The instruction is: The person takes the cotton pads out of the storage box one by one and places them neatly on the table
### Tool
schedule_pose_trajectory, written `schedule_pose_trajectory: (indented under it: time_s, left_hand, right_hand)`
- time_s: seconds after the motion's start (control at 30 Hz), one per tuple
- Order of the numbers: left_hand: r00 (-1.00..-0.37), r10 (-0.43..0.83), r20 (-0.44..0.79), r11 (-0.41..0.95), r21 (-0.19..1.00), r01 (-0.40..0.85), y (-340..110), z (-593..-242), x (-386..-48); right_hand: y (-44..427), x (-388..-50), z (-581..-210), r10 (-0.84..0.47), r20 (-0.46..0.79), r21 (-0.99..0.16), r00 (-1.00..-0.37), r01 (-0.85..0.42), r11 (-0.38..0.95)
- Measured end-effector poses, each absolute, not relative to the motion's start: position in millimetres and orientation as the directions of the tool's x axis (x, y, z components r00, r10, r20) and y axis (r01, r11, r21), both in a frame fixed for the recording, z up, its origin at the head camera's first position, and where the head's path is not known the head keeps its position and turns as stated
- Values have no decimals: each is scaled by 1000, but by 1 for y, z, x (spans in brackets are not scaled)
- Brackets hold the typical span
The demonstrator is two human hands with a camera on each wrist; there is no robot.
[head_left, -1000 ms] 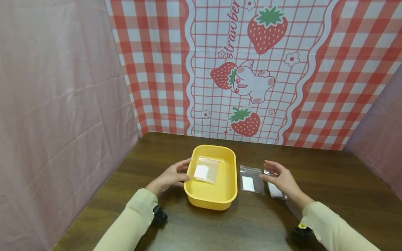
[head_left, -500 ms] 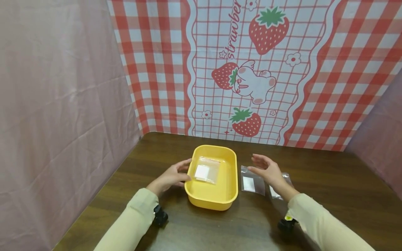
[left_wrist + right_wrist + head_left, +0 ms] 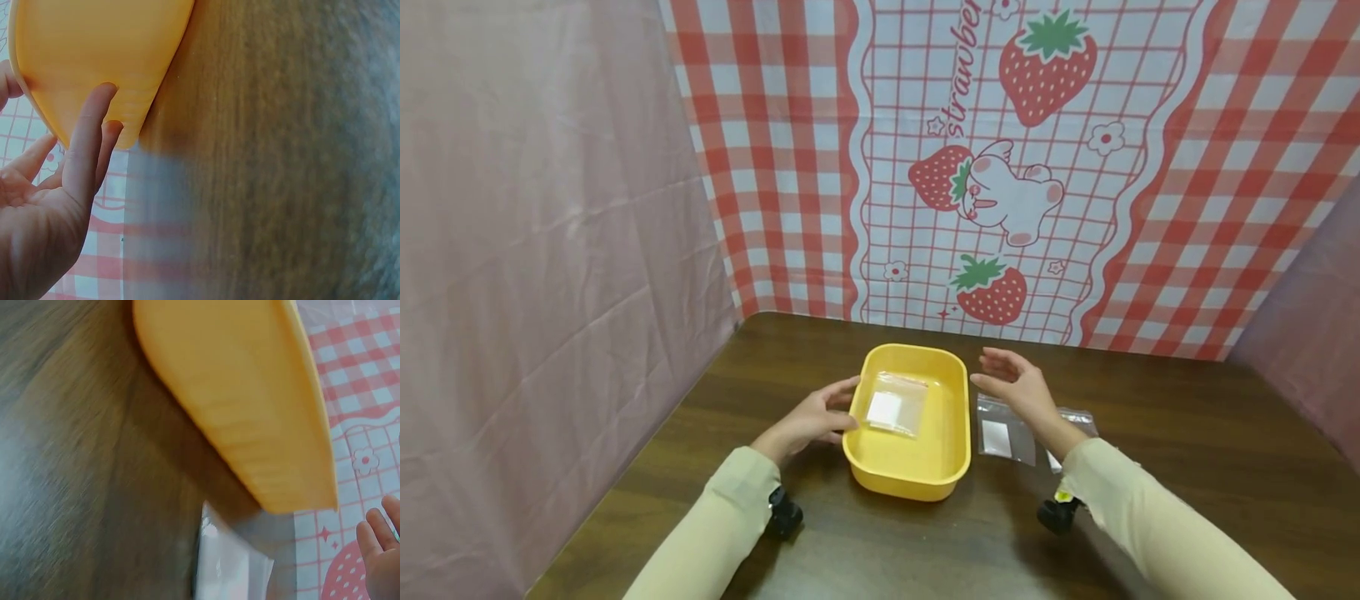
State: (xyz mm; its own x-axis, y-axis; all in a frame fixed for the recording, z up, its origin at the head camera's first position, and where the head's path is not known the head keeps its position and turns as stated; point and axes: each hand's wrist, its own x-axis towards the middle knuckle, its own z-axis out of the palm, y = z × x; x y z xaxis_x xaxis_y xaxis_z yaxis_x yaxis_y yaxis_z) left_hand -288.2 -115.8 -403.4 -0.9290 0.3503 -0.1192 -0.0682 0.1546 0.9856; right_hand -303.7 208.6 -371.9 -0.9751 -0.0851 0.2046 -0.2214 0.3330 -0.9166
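The left hand point(image 3: 808, 419) lies against the left side of a yellow bin point(image 3: 902, 486), its fingers spread and fairly straight; in the left wrist view, fingertips point(image 3: 107, 89) touch the bin's outer wall. Inside the bin, to the right of this hand, a transparent bag point(image 3: 910, 406) with a white insert lies flat toward the left wall.

The right hand point(image 3: 1018, 387) hovers just beyond the bin's far right side, fingers apart from the thumb and loosely bent, holding nothing; the right wrist view shows a gap between it and the bin. Below it and nearer the person, a second bag point(image 3: 1019, 442) lies on the table point(image 3: 917, 550) just beside the bin's right wall. A third bag point(image 3: 1078, 419) lies farther right, partly hidden by the right wrist.
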Motion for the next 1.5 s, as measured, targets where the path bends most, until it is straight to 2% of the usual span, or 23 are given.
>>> schedule_pose_trajectory:
  time_s: [0.27,0.6,1.0,1.3,1.5]
  left_hand:
    - [-931,346,-118,153,986,-68,-117,-404,-288]
    - [-933,335,-131,161,984,-80,-119,-405,-288]
    - [-938,322,-129,163,983,-79,-119,-402,-286]
    - [-940,317,-126,163,984,-77,-118,-404,-289]
    - [-933,340,-122,159,985,-71,-116,-404,-289]
  right_hand:
    - [184,-315,-360,-113,177,-937,-978,-202,285]
    - [150,-324,-346,-114,115,-948,-987,-144,285]
    - [119,-339,-342,-100,52,-967,-994,-76,244]
    - [110,-351,-354,-167,-4,-946,-986,-51,322]
    - [105,-353,-366,-272,-25,-872,-962,-112,477]
